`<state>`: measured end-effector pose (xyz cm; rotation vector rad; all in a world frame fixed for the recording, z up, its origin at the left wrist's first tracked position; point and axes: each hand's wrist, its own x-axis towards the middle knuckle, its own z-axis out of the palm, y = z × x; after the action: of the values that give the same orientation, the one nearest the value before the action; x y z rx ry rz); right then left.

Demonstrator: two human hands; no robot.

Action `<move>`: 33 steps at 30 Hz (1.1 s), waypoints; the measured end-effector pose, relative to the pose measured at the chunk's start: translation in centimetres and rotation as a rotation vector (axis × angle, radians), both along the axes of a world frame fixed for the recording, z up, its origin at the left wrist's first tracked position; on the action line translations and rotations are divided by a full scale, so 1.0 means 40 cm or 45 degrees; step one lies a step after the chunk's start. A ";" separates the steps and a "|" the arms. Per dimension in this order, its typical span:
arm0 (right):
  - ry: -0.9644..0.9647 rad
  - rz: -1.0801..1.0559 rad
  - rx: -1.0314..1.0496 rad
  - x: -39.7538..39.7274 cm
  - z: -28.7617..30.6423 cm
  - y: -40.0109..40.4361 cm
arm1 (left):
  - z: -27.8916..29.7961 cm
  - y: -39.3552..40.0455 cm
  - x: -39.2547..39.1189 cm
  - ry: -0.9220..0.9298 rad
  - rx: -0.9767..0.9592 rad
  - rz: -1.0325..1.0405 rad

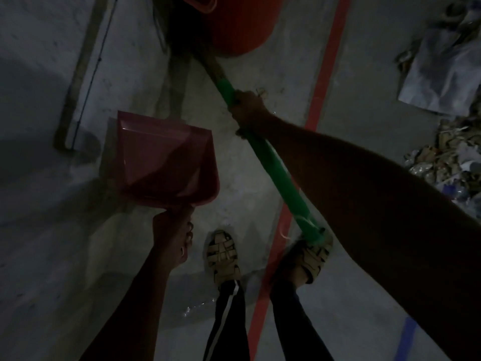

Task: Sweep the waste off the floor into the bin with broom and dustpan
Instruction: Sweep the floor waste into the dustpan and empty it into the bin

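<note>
My left hand [173, 238] grips the handle of a pink dustpan [164, 157], held above the concrete floor with its pan facing up and nothing visible in it. My right hand [248, 108] grips the green handle of the broom [276, 165]. The broom's far end runs up under a red bin [244, 24] at the top centre, and its bristles are lost in the dark there. A heap of waste [453, 155], paper scraps and wrappers, lies on the floor at the right edge.
A red line [322, 74] runs along the grey floor between the bin and my feet [223, 256]. A pale crumpled sheet [442, 71] lies at the upper right. A long plank [78, 74] lies at the left. A small scrap [260, 91] sits by my right hand.
</note>
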<state>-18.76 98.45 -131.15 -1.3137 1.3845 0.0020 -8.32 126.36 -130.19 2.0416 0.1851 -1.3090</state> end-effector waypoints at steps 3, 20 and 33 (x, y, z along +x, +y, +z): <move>0.009 -0.112 0.170 0.031 0.002 -0.034 | -0.005 0.009 -0.016 -0.023 0.012 0.004; 0.634 0.370 -0.510 -0.721 -0.037 0.500 | -0.013 0.010 -0.112 -0.039 0.015 0.009; 0.122 0.445 -0.459 -0.247 -0.094 0.260 | -0.015 0.007 -0.129 -0.067 0.105 -0.018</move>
<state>-28.64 108.87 -134.91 -1.8674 1.2542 0.0545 -13.47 126.62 -130.78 2.1480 0.2040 -1.2737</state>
